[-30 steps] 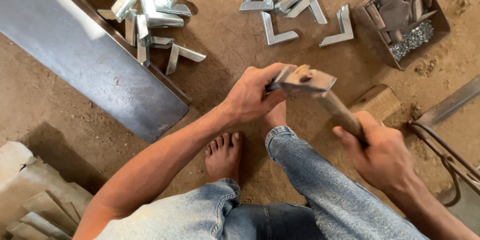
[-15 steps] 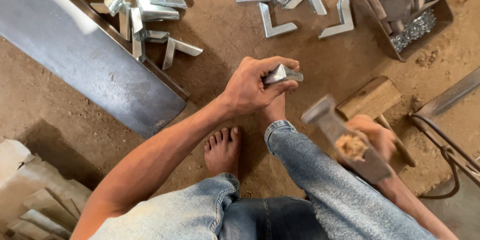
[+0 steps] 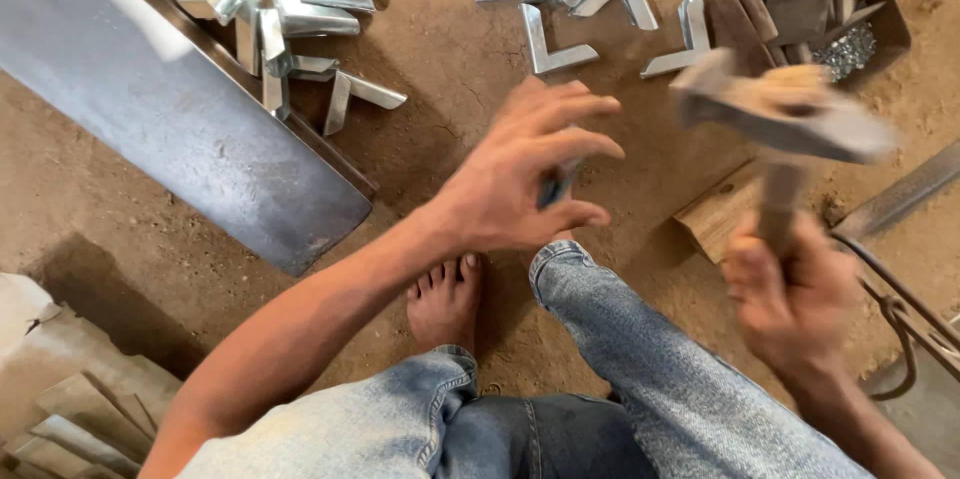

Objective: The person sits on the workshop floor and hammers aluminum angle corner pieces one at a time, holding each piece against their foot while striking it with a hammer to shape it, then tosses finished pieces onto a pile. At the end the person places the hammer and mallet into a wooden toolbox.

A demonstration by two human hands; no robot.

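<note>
Head view: dirt floor (image 3: 450, 109) (metal-strewn)

One hammer (image 3: 790, 119), one wooden block (image 3: 722, 217), one long steel plate (image 3: 170, 119), one box of scrap (image 3: 830, 9), two heaps of metal angle brackets (image 3: 285, 19) (image 3: 585, 9), one bare foot (image 3: 447, 301).

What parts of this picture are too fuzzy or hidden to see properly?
All in the head view:
- Hammer: blurred by motion, so its head's shape is unclear.
- Right hand: blurred on the handle; its fingers merge.
- Small dark piece under the left hand: mostly covered by the fingers.
- Box of metal bits: cut off by the top edge.
- Metal sheet: runs off the left edge.
</note>
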